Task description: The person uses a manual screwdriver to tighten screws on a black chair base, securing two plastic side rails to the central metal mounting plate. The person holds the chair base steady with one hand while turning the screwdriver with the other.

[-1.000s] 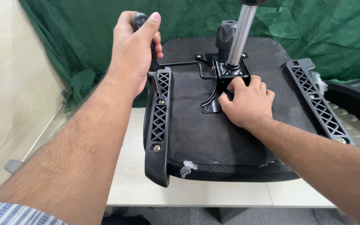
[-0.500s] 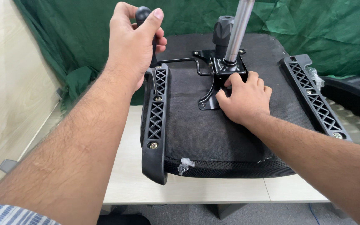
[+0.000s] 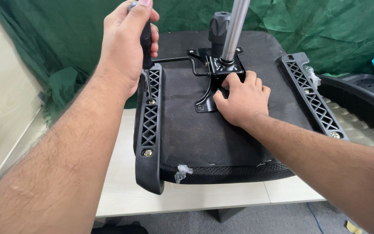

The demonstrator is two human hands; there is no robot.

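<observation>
**Screwdriver upright at the left bracket, seat overhanging the near edge**

Because the left hand (image 3: 124,43) is wrapped fully shut around the dark handle of a screwdriver (image 3: 146,47) standing almost upright over a screw in the left armrest bracket (image 3: 149,125), a slight tilt could, I judge, let the tip skid out of the screw head and scar the plastic lattice. The tip itself is too small to see seated. The right hand (image 3: 241,99) lies flat, fingers (image 3: 232,81) curled loosely onto the black metal mechanism plate (image 3: 215,73), gripping nothing; if that pressure eased, the seat could twist under the turning force.

The upturned chair seat (image 3: 213,134) rests on the pale tabletop (image 3: 195,197), its near rim jutting past the edge, so it might tip forward. It is black fabric with mesh sides, a torn scrap of clear plastic at the near left corner, a second lattice bracket (image 3: 310,93) right, and a silver gas-lift column (image 3: 234,30) rising at the far middle.
</observation>
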